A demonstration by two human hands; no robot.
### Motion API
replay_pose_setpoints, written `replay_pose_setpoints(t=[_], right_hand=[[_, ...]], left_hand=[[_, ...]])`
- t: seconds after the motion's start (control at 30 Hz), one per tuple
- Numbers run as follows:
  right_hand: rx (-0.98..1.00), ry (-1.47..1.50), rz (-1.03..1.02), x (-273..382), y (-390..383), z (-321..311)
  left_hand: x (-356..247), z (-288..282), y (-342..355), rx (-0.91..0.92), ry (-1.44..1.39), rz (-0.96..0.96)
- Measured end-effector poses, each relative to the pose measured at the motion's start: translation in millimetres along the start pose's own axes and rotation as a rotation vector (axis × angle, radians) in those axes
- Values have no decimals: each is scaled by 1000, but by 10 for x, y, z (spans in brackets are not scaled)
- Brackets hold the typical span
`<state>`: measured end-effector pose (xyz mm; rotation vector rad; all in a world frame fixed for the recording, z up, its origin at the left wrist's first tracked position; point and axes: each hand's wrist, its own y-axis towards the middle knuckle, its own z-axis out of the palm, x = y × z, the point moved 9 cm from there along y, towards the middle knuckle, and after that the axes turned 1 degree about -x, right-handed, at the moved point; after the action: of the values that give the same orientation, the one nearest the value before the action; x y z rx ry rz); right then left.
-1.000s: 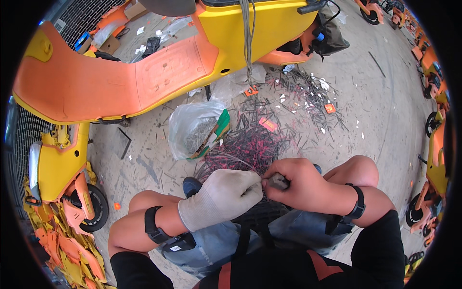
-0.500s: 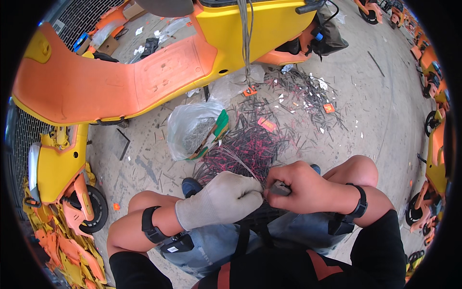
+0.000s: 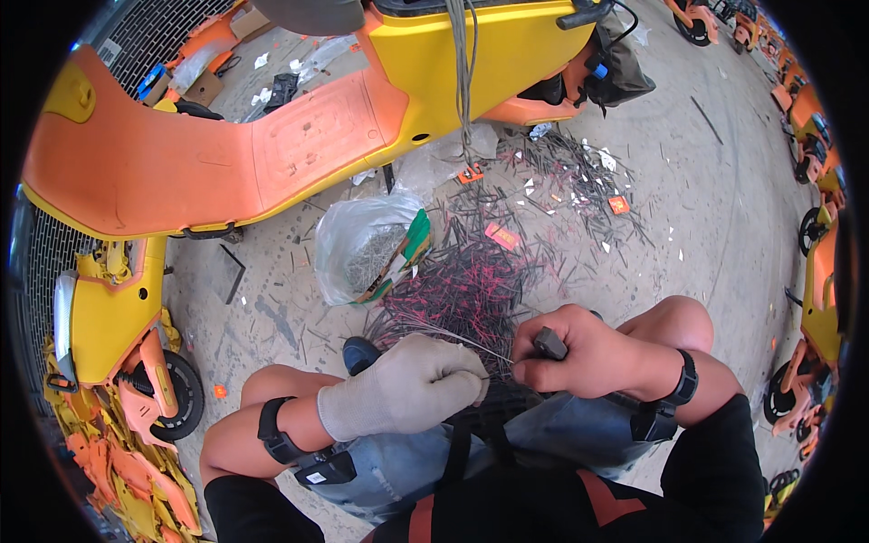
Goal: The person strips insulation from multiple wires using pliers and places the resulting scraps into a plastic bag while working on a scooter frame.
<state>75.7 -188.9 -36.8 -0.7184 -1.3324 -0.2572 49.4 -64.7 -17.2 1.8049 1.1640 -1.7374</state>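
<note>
My left hand (image 3: 412, 385), in a pale grey knitted glove, is closed with its fingers curled in over my lap. My bare right hand (image 3: 579, 351) is a fist around a dark, blunt-ended tool handle (image 3: 549, 344); the tool's working end is hidden. Thin silvery wires (image 3: 459, 337) run past the gloved knuckles to my right hand's fingers. Part of them is covered by the hands. Beneath and beyond lies a heap of black and pink strips (image 3: 466, 285) on the floor. A clear plastic bag (image 3: 337, 249) holding silvery wire-like strands (image 3: 376, 258) stands left of the heap.
A yellow and orange scooter body (image 3: 317, 127) spans the far left, with grey cables (image 3: 463, 81) hanging from it. Another scooter front with a wheel (image 3: 176, 394) stands at left, beside stacked panels (image 3: 118, 471). More scooters (image 3: 819, 262) line the right. Scraps litter the concrete floor.
My hands have drawn apart, the left moving slightly left and the right moving right. More of the wire now shows between them.
</note>
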Motion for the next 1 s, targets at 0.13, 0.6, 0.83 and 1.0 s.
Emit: replay_pose_setpoints(t=[0.13, 0.6, 0.83, 1.0], right_hand=[[-25, 90, 22, -60, -39, -42], [-330, 249, 37, -223, -294, -671], [-303, 90, 239, -423, -131, -456], [-221, 130, 227, -279, 24, -244]], left_hand=[[18, -110, -80, -24, 27, -44], [407, -797, -586, -328, -67, -283], [27, -566, -437, -428, 486, 120], [-297, -276, -242, -330, 734, 305]])
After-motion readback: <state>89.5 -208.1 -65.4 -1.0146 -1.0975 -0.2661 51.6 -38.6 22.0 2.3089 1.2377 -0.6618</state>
